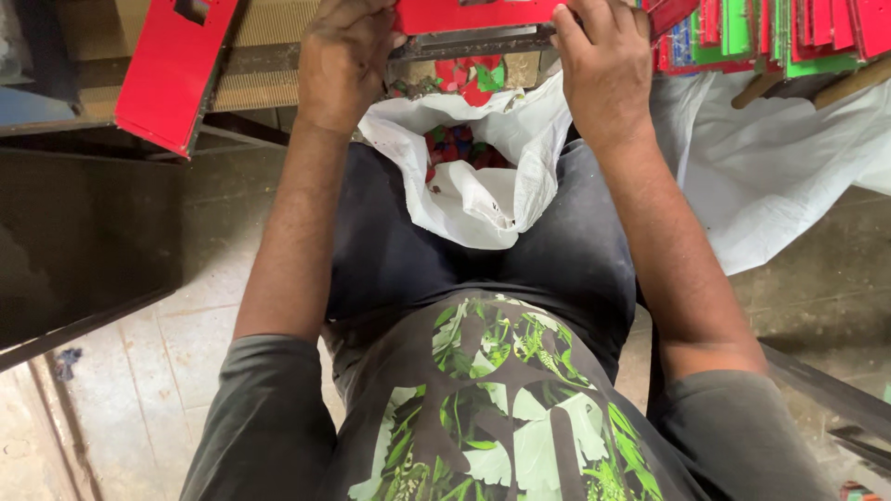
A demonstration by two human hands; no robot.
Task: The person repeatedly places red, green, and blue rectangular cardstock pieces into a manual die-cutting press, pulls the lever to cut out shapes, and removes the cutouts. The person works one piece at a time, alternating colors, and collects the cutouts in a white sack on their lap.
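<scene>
left hand (345, 57): fingers curled over the left end of the red card sheet (473, 14), gripping its near edge; fingertips hidden past the top of the frame.
right hand (605, 65): closed on the right end of the same sheet, thumb side toward the middle.
sheet position: at the top edge of view, in front of the person, held between both hands over a grey metal bar (469, 42) on the bench (264, 56).
long axis: runs left to right, across the body; hands sit at opposite ends, neither clearly nearer.
key relation: white plastic bag (483, 181) hangs directly below the sheet, mouth open upward, resting on the lap between the forearms.
bag contents: small red, green and blue card scraps (459, 147); more scraps (473, 79) lie just above the mouth, under the bar.
left of hands: a second red card piece (172, 70) with a cut-out window, tilted over the bench edge.
right of hands: stack of red and green cards (770, 32) standing on edge, above a white cloth (780, 158).
</scene>
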